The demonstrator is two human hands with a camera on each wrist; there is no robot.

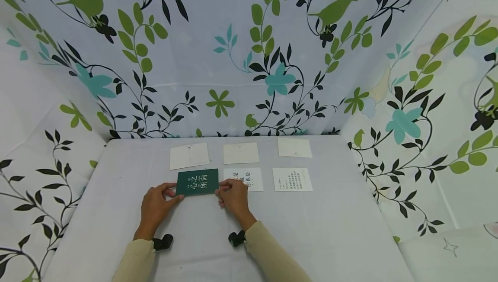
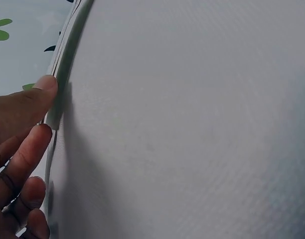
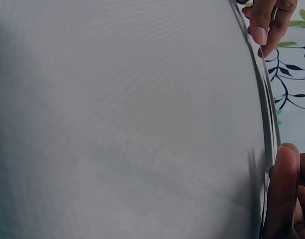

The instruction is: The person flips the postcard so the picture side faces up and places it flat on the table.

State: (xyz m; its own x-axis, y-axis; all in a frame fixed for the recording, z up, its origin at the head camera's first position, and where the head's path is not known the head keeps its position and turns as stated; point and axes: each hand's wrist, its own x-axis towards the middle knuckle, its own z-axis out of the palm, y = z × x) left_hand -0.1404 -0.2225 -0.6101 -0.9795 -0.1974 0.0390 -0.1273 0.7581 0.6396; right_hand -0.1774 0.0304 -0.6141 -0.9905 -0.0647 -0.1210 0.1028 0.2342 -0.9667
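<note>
A dark green card [image 1: 197, 182] with white Chinese characters lies at the left of the front row of cards, close over the white table. My left hand [image 1: 155, 204] holds its left end, with thumb and forefinger at the corners. At its right end, my right hand [image 1: 234, 197] pinches the edge and overlaps the neighbouring printed card [image 1: 253, 180]. In the left wrist view the left thumb [image 2: 47, 85] sits at the card's thin edge [image 2: 68, 59]. Both hands appear in the right wrist view, the right thumb [image 3: 284, 174] along the near edge.
Behind, three pale, nearly blank cards [image 1: 189, 156] form a back row. Another white card [image 1: 292, 179] with columns of dark print lies to the right. The white table [image 1: 327, 230] meets a hanging cloth [image 1: 186, 57] printed with leaves and birds at its back edge.
</note>
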